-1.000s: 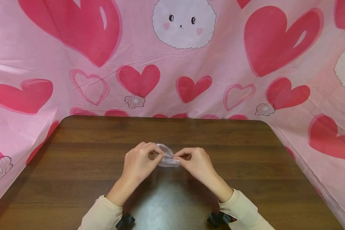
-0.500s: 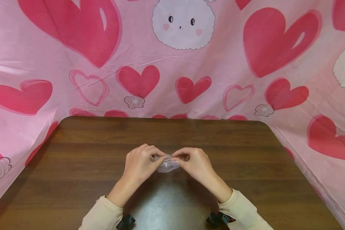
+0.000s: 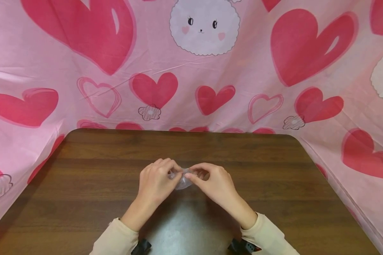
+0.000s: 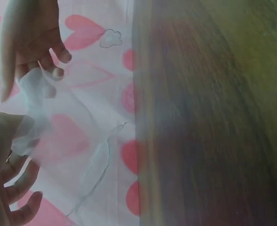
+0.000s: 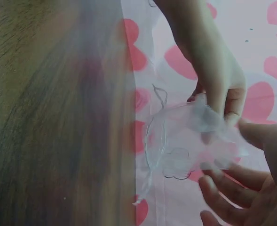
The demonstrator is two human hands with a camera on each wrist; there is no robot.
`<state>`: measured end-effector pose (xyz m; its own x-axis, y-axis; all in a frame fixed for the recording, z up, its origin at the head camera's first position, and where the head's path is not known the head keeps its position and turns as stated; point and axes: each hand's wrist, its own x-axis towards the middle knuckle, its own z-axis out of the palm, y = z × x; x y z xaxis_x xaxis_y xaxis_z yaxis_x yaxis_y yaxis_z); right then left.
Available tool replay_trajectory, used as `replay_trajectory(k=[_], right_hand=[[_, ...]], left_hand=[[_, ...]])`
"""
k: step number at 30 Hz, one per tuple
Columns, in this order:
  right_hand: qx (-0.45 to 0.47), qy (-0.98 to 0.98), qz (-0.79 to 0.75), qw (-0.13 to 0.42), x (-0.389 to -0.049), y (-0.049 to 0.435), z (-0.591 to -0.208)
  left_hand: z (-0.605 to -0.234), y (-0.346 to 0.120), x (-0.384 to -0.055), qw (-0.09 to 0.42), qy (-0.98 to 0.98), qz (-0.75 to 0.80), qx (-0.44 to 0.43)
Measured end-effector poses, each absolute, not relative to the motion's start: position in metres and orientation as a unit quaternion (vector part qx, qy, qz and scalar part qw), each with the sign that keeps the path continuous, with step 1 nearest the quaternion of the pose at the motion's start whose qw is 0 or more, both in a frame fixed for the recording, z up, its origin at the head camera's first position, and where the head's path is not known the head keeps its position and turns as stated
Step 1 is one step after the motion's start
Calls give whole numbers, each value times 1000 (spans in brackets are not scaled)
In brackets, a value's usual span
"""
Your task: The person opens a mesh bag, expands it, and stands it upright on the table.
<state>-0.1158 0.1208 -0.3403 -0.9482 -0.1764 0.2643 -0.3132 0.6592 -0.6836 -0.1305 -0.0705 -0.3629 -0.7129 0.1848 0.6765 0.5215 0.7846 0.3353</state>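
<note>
A thin clear plastic sheet, possibly a bag, hangs crumpled between the two hands above the brown table. My left hand pinches its left side between thumb and forefinger. On the other side, my right hand pinches it with the thumb and index finger, close to the left fingertips. In the right wrist view the plastic spreads out see-through, with a narrow gathered edge like a cord. The left wrist view shows the bunched part of the plastic between both hands. Its full shape is hidden by folds and fingers.
The dark wooden table extends around the hands, with rounded far corners. Pink cloth printed with red hearts hangs behind it and along both sides. Black devices are at the wrists, by the cream sleeves.
The plastic's raised upper loop has come down, and it now looks smaller and more bunched. The right thumb has shifted left, nearer the left fingertips. Both forearms stay in nearly the same place.
</note>
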Motion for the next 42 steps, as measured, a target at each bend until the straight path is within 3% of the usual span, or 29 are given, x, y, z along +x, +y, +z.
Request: replay_trajectory(k=[13,21,27,42], right_hand=[[122,-908,381,122,-119,124,-350],[127,-908,376,135,-119,126,-353],[132,-907,378,131,-119,125,-354],[103,-888,419,158,-115,129,-356]], left_hand=[[-364,-68,-128,281,-899,-295,-162],[-366,-66,-126,222,-918,-283,-167],[-367,-63,-125,242,-911,-276,-189],[-367,-57,-124,247,-904,-325,-128]])
